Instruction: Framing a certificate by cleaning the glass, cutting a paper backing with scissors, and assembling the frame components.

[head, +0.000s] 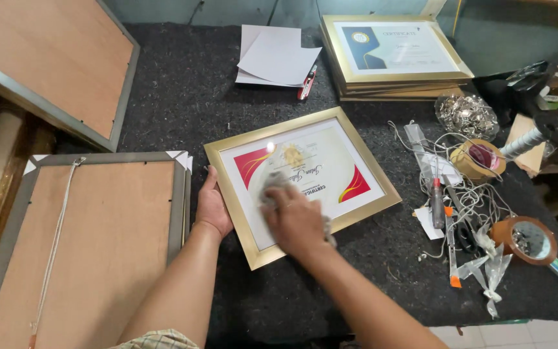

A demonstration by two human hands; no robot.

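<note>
A gold-framed certificate [350,139] with red corner shapes lies face up on the dark felt table [182,97]. My left hand [212,205] grips the frame's left edge. My right hand [295,220] presses a grey cloth [272,184] onto the glass over the lower middle of the certificate. The cloth is partly hidden under my fingers.
A stack of gold-framed certificates [395,55] and loose white sheets [278,57] lie at the back. Two frames rest back up at the left [98,245], [53,64]. To the right are tape rolls [479,158], tangled string, a pile of metal clips [466,115] and small tools.
</note>
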